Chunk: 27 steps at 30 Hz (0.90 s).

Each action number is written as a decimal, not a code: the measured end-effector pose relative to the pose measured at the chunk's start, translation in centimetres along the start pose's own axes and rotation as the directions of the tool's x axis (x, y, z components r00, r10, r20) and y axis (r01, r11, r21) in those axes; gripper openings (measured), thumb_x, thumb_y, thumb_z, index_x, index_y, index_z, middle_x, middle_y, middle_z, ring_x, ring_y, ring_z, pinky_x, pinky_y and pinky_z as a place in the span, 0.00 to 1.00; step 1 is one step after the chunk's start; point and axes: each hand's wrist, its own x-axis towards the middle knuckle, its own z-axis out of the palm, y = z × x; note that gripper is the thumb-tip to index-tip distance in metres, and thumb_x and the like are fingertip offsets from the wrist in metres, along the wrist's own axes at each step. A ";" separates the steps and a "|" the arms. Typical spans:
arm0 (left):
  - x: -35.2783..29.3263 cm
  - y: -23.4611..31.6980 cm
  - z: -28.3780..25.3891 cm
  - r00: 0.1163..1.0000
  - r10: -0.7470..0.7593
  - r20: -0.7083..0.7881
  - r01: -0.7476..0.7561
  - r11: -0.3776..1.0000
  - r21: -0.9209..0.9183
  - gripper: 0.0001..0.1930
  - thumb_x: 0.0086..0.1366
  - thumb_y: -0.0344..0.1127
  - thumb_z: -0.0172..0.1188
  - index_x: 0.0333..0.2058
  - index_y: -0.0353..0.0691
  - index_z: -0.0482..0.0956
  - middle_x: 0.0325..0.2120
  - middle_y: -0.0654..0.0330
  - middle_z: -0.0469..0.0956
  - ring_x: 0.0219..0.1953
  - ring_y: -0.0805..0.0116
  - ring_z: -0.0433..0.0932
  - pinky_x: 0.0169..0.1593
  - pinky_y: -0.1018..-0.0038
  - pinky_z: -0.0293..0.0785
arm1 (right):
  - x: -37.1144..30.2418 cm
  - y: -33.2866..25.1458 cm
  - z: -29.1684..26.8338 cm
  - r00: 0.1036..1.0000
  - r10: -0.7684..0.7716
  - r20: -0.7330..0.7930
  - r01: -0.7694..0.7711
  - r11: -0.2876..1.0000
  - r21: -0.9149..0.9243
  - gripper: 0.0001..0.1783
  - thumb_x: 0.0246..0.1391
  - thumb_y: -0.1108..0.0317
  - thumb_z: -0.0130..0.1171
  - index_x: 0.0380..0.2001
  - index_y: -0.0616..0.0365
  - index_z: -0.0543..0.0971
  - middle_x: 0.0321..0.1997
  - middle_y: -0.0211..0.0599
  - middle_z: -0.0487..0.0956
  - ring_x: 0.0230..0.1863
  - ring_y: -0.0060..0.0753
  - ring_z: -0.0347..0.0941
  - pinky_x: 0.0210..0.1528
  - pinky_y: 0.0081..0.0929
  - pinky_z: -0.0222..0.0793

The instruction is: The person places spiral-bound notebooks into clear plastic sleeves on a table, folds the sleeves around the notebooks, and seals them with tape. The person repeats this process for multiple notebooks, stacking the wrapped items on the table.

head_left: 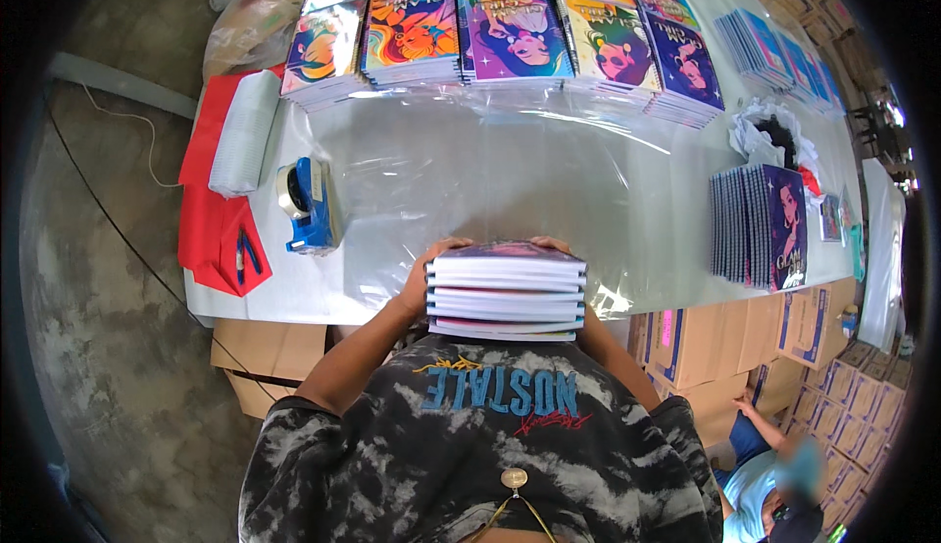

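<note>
A thick stack of notebooks (506,293) is held close against my chest at the near edge of the table, white page edges facing me. My left hand (421,271) closes round its left side, with the fingers curling over the far corner. On the opposite side my right hand (553,245) grips the far right corner; most of that hand is hidden behind the stack. Only a strip of the top cover, dark with pink, shows.
Piles of colourful spiral notebooks (517,38) line the table's far side. More notebooks stand on edge (755,227) at right. A blue tape dispenser (312,208), red sheets (211,234) and pens (245,254) lie left. Cardboard boxes (711,342) and another person (774,479) are at lower right.
</note>
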 end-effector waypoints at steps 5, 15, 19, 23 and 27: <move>0.1 5.1 0.6 0.981 -0.163 -0.102 0.133 0.958 -0.255 0.19 0.52 0.37 0.59 0.42 0.36 0.74 0.42 0.52 0.74 0.44 0.57 0.74 0.48 0.68 0.69 | 0.8 1.4 -1.4 0.956 0.289 0.044 -0.282 0.874 0.395 0.16 0.53 0.67 0.49 0.46 0.59 0.72 0.45 0.37 0.75 0.49 0.30 0.69 0.54 0.28 0.62; -1.8 4.4 1.0 0.997 0.071 -0.027 -0.067 0.989 0.133 0.21 0.53 0.38 0.63 0.44 0.34 0.73 0.44 0.54 0.75 0.46 0.65 0.74 0.50 0.69 0.69 | 2.0 1.2 -2.2 0.993 0.040 0.109 -0.029 0.994 -0.101 0.21 0.45 0.68 0.58 0.44 0.61 0.71 0.44 0.41 0.75 0.45 0.36 0.72 0.48 0.27 0.66; -2.5 3.8 0.5 1.000 0.017 0.025 -0.024 0.954 0.300 0.22 0.52 0.39 0.65 0.44 0.34 0.73 0.43 0.54 0.76 0.45 0.65 0.74 0.51 0.68 0.69 | 2.0 -4.2 0.1 0.989 0.008 0.150 0.036 0.957 -0.286 0.29 0.39 0.63 0.67 0.46 0.62 0.70 0.43 0.41 0.75 0.45 0.32 0.72 0.47 0.28 0.67; 1.4 16.5 -0.2 0.962 -0.245 -0.123 0.255 0.964 0.074 0.28 0.47 0.44 0.70 0.43 0.33 0.74 0.41 0.52 0.77 0.44 0.66 0.75 0.50 0.69 0.70 | 2.7 -12.1 3.6 0.994 0.106 0.005 -0.094 0.900 -0.425 0.43 0.27 0.55 0.77 0.47 0.63 0.70 0.42 0.44 0.77 0.43 0.30 0.74 0.45 0.29 0.69; 4.8 19.4 -2.9 0.930 -0.362 -0.063 0.352 0.927 -0.130 0.32 0.48 0.48 0.70 0.46 0.32 0.72 0.40 0.50 0.76 0.42 0.66 0.75 0.47 0.72 0.70 | 6.2 -14.7 5.5 0.981 0.120 -0.151 -0.184 0.816 -0.548 0.31 0.35 0.44 0.69 0.31 0.64 0.78 0.26 0.41 0.79 0.27 0.33 0.76 0.32 0.28 0.71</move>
